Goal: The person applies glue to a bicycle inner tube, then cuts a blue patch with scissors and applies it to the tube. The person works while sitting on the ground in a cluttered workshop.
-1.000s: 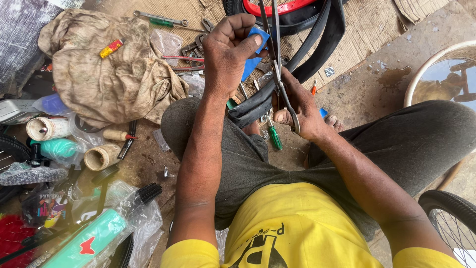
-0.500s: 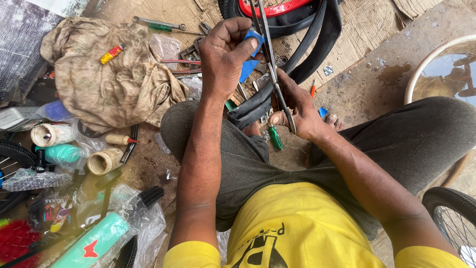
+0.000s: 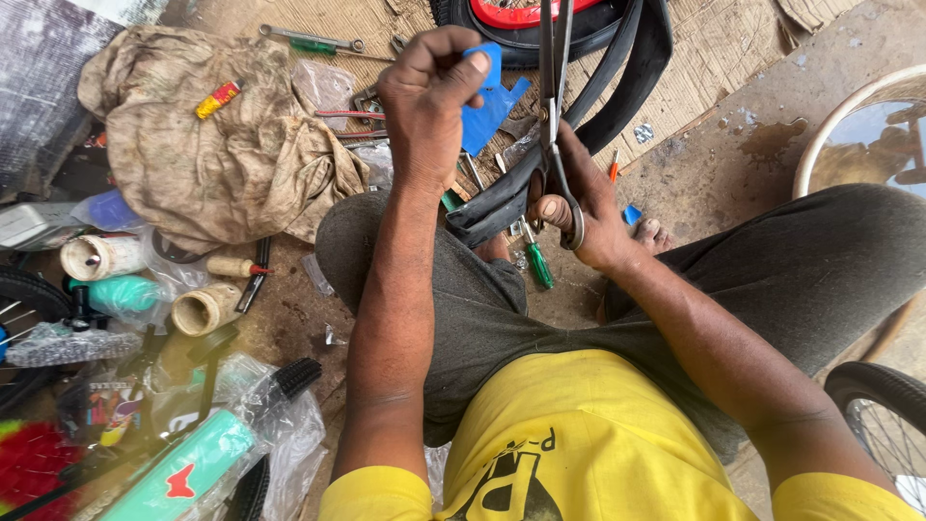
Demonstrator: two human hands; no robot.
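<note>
Tools and rag crowd the frame's left, left hand pinching blue patch top centre, right hand gripping scissors just right of it.

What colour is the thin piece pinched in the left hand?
Blue. The thin piece in the left hand shows best in the head view.

A teal tube with a red label mark is seen inside a clear plastic bag at the ground's lower left corner. A small red-and-yellow wrapped packet is laid on the crumpled cloth near the upper left, and a clear bag is found just beside that cloth's right edge.
</note>
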